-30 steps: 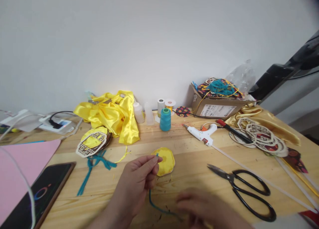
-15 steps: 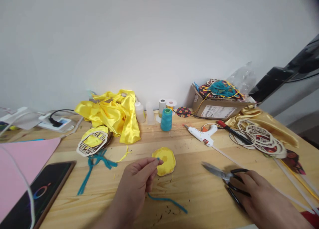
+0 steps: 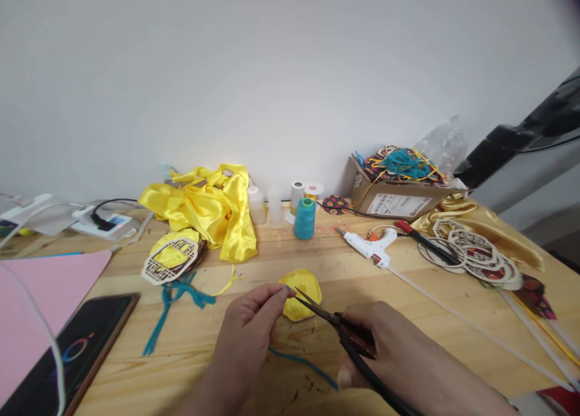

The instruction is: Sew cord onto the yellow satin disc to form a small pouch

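Well to the left of the yellow disc (image 3: 299, 279), on the bare wooden counter (image 3: 190, 377), we see a stack of pale fretwork cutouts (image 3: 168, 260), flat and many-sided, with soft teal strips (image 3: 158, 328) already knotted together beside it. Behind that stack, back and left of the disc, lies crumpled, glossy yellow cloth (image 3: 212, 211). Just left of the disc, the left hand (image 3: 256, 322) pinches a teal cord (image 3: 308, 361) between thumb and forefinger; its fuzzy tip pokes out there, and its tail trails on the wood in front of the disc. The disc itself is wavy-edged and looks fabric-covered. Behind it stands a ribbed teal thread cone (image 3: 304, 219). The metal scissors (image 3: 336, 320) reach over the disc, slightly parted at the tips; no cut shows yet, and we cannot tell whether they touch the cord. Right of the disc, the right hand (image 3: 385, 337) is wrapped around their black handles.
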Tool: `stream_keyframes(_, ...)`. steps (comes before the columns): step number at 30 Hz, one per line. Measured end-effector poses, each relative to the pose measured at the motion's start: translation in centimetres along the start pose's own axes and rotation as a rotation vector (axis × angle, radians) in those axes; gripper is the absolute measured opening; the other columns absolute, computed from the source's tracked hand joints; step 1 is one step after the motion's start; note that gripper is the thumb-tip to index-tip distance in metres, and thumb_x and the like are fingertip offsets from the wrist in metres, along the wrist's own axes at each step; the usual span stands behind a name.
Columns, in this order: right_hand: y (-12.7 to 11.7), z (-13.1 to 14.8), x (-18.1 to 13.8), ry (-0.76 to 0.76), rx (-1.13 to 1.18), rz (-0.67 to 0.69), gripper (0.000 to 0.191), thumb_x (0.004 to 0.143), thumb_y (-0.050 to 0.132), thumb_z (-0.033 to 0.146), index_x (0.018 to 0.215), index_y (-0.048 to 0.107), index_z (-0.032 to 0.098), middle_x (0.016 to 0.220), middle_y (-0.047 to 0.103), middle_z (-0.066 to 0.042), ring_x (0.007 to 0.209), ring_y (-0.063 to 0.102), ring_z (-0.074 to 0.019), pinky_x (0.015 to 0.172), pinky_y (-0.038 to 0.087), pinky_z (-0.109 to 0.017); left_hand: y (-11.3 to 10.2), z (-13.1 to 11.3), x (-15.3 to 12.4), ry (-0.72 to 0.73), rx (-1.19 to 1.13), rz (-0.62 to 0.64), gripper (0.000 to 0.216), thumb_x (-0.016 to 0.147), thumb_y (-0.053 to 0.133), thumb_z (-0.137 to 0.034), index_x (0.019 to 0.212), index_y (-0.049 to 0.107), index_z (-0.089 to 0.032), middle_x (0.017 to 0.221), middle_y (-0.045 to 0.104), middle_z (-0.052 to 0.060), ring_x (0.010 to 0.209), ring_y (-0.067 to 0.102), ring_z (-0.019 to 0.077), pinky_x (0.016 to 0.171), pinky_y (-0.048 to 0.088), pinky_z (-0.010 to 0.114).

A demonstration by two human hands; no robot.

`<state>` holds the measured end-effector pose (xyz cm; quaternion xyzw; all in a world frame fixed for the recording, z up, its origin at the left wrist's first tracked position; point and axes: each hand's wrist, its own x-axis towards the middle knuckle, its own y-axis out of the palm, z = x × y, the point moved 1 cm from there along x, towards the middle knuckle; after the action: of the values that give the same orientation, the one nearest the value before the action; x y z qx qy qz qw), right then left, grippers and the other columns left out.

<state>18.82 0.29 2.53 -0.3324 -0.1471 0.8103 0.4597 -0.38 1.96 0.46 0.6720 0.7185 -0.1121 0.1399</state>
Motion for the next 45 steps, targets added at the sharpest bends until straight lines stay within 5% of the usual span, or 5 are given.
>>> stream_keyframes(17,1.0,-0.2,2.2,-0.100,-0.035,-0.051,0.028,0.074,0.060,0.043,0.064,0.065,0.018,0.052,0.046,0.006,0.049,0.033,-0.0070,0.044,0.021,-0.020,0.2,0.0,0.0,0.053,0.041,0.114,0.017,0.074,0.060,-0.027,0.077,0.075,-0.020,0.066,0.066,0.000,0.066,0.054,0.0164,0.064,0.042,0.022)
stream_keyframes(23,0.6,-0.7,1.4,-0.074,-0.234,-0.210,0.026,0.071,0.061,0.043,0.060,0.063,0.019,0.051,0.051,0.004,0.047,0.039,-0.0089,0.043,0.024,-0.020,0.1,0.3,0.0,-0.005,0.005,0.063,0.016,0.072,0.063,-0.030,0.070,0.072,-0.017,0.046,0.045,-0.005,0.047,0.041,0.0099,0.045,0.031,0.018)
stream_keyframes(37,-4.2,-9.9,-5.3,0.189,-0.610,-0.493,0.016,0.069,0.057,0.033,0.073,0.067,0.022,0.076,0.068,-0.009,0.069,0.065,-0.0257,0.060,0.050,-0.034,0.4,0.6,-0.3,-0.189,-0.431,0.085,0.065,0.064,0.057,-0.066,0.097,0.069,-0.012,0.053,0.041,-0.004,0.046,0.027,0.0067,0.043,0.022,0.018)
stream_keyframes(40,-2.6,-5.9,-3.4,0.012,-0.358,-0.647,0.025,0.076,0.052,0.037,0.087,0.069,0.021,0.090,0.067,-0.010,0.080,0.063,-0.0242,0.071,0.050,-0.035,0.7,0.7,-0.6,-0.154,-0.408,0.120,0.065,0.067,0.053,-0.067,0.104,0.068,-0.016,0.055,0.042,-0.004,0.048,0.028,0.0075,0.045,0.024,0.020)
stream_keyframes(45,1.6,0.2,1.5,-0.089,0.457,-0.312,0.029,0.068,0.065,0.031,0.093,0.069,0.018,0.071,0.064,-0.001,0.064,0.057,-0.0140,0.060,0.046,-0.025,0.9,1.5,-1.1,-0.079,-0.356,0.191,0.060,0.072,0.050,-0.065,0.111,0.065,-0.022,0.056,0.042,-0.004,0.049,0.031,0.0091,0.046,0.026,0.022)
